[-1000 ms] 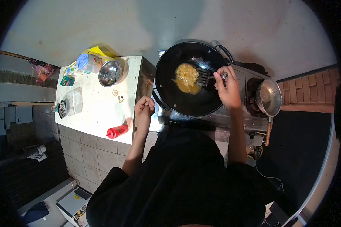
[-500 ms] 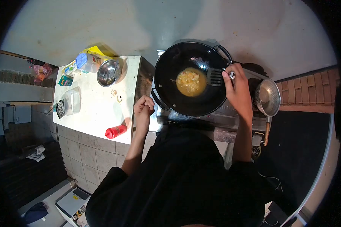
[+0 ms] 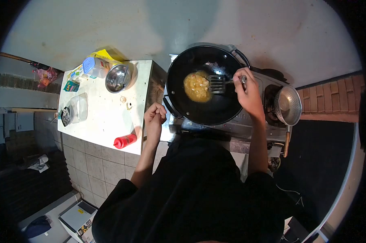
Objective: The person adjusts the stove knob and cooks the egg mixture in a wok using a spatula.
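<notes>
A black wok (image 3: 227,109) sits on the stove, with a yellow, lumpy, egg-like mixture (image 3: 197,87) pooled in its bottom. My right hand (image 3: 247,91) is closed around the handle of a slotted spatula (image 3: 217,84). The spatula's dark blade touches the right edge of the mixture. My left hand (image 3: 154,115) is curled into a loose fist beside the wok's left loop handle (image 3: 171,107), apart from it. Nothing shows in that fist.
Right of the wok, a metal saucepan (image 3: 289,106) stands on another burner, its wooden handle toward me. The white table (image 3: 97,117) at left carries a steel bowl (image 3: 118,78), a clear plastic container (image 3: 80,107), a blue-lidded jar (image 3: 94,67) and a red bottle (image 3: 125,141).
My right hand has moved the spatula left, up to the mixture. The mixture has shifted slightly left in the wok. My left hand stays almost still.
</notes>
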A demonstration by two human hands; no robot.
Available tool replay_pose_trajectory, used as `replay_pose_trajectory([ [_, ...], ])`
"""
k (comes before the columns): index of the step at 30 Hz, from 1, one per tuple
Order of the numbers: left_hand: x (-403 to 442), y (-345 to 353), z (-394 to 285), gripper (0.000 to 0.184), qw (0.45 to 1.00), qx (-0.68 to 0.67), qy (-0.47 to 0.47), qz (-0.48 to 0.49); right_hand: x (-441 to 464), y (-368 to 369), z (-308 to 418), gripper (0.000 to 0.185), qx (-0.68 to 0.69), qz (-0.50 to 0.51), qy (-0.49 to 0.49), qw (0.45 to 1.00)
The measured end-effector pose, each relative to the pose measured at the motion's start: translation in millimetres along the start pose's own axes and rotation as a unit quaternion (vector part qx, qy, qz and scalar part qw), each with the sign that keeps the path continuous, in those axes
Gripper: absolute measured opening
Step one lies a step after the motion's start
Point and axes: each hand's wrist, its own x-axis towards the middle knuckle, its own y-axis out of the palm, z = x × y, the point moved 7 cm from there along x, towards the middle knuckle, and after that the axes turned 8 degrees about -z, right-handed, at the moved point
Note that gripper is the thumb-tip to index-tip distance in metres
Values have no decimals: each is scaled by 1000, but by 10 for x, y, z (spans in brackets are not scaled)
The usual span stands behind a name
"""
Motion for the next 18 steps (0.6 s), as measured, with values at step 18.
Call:
replay_pose_trajectory([
  [18, 6, 46, -45, 28, 1000, 0, -1, 1, 122, -90, 182, 14, -40, 21, -48, 998],
])
